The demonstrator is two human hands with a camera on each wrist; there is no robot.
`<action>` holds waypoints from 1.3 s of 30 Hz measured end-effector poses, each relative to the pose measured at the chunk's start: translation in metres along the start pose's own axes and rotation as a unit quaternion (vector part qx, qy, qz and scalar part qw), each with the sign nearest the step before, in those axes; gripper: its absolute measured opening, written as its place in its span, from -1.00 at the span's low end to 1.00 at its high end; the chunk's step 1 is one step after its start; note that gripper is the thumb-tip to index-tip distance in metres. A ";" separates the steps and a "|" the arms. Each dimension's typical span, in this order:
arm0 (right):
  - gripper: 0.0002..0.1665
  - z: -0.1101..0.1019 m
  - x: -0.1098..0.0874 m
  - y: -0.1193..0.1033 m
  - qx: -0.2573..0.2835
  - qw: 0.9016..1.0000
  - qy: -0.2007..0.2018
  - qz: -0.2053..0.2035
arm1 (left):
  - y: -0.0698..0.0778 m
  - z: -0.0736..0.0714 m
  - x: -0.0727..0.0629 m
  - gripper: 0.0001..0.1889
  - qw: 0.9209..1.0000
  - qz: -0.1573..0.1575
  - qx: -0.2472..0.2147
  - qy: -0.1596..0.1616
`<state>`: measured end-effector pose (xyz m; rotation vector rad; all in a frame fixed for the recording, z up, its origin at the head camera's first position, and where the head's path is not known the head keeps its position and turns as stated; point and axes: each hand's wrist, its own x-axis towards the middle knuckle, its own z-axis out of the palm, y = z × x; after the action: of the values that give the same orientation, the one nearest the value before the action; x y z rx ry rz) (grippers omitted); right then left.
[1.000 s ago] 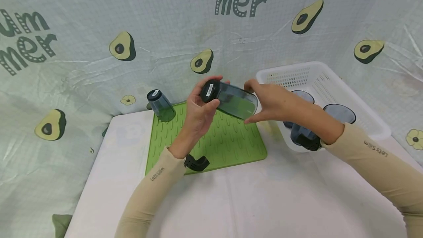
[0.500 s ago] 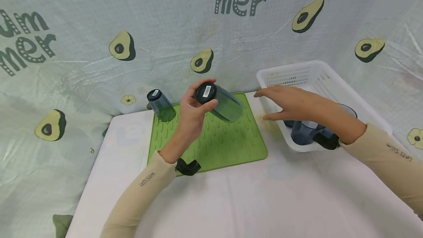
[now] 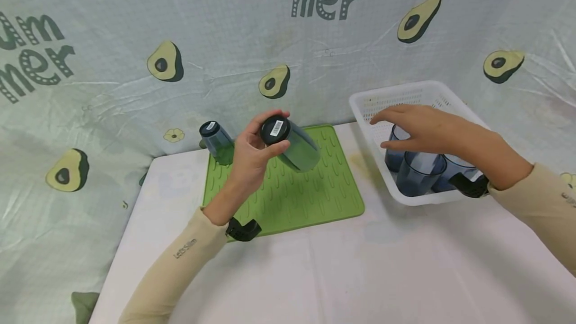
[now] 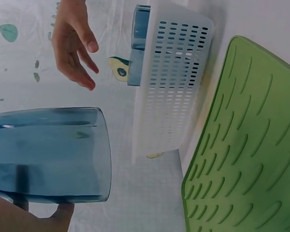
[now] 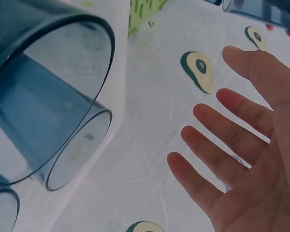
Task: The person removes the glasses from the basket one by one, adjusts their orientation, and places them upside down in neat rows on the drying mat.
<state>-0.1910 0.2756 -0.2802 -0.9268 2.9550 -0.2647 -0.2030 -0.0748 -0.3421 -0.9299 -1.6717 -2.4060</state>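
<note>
My left hand [image 3: 252, 151] grips a blue-tinted drinking glass [image 3: 300, 151] near its dark base, over the green mat. The glass is tilted, its base with a barcode sticker facing up and left, its mouth down and right. In the left wrist view the mouth end of this glass [image 4: 53, 154] looks empty. My right hand [image 3: 423, 126] hovers above the white basket [image 3: 393, 194] with fingers spread and nothing in them. Below it, several similar glasses [image 3: 416, 176] stand mouth up in the basket. Another glass [image 3: 218, 141] stands upside down on the mat's back left corner.
A green ribbed drying mat [image 3: 310, 204] lies on the white-covered table [image 3: 342, 274], left of the basket. Behind it rises a cloth backdrop [image 3: 225, 39] printed with avocados. A black wrist strap [image 3: 243, 229] sits on the left wrist.
My right hand has let go of the held glass and moved right, over the basket. My left hand has shifted slightly left and down with the glass, turning its mouth downward.
</note>
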 end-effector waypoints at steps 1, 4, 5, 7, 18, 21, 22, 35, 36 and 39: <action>-0.38 -0.001 -0.001 0.001 -0.001 1.000 0.000 -0.001 | 0.001 -0.001 0.000 -0.42 1.000 -0.002 0.004 -0.003; -0.40 -0.003 -0.003 0.005 -0.005 1.000 0.000 -0.001 | 0.004 -0.003 -0.002 -0.40 1.000 -0.012 0.016 -0.011; -0.40 -0.005 -0.004 0.006 -0.007 1.000 -0.001 0.001 | 0.006 -0.004 -0.002 -0.39 1.000 -0.016 0.018 -0.013; -0.40 -0.007 -0.005 0.008 -0.012 1.000 -0.005 0.004 | 0.008 -0.005 -0.002 -0.38 0.999 -0.024 0.021 -0.015; -0.42 -0.013 -0.006 0.024 -0.018 1.000 -0.010 -0.002 | 0.024 -0.010 -0.005 -0.35 0.999 -0.032 0.029 -0.021; -0.43 -0.014 -0.007 0.028 -0.014 1.000 -0.009 -0.009 | 0.027 -0.010 -0.005 -0.33 0.999 -0.035 0.034 -0.018; -0.43 -0.014 -0.007 0.029 -0.012 1.000 -0.011 -0.010 | 0.028 -0.011 -0.005 -0.32 0.999 -0.036 0.036 -0.016; -0.34 -0.012 -0.006 0.062 0.010 0.994 -0.062 -0.091 | 0.035 -0.017 -0.007 -0.32 0.997 -0.049 0.061 -0.009; -0.33 -0.012 -0.006 0.067 0.010 0.993 -0.068 -0.097 | 0.035 -0.018 -0.007 -0.32 0.997 -0.049 0.064 -0.009; -0.29 -0.011 -0.003 0.079 0.015 0.990 -0.087 -0.107 | 0.036 -0.019 -0.007 -0.33 0.996 -0.052 0.069 -0.010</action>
<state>-0.2341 0.3424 -0.2829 -1.1975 2.6898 -0.2204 -0.1918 -0.1085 -0.3203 -0.8688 -1.9112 -2.3141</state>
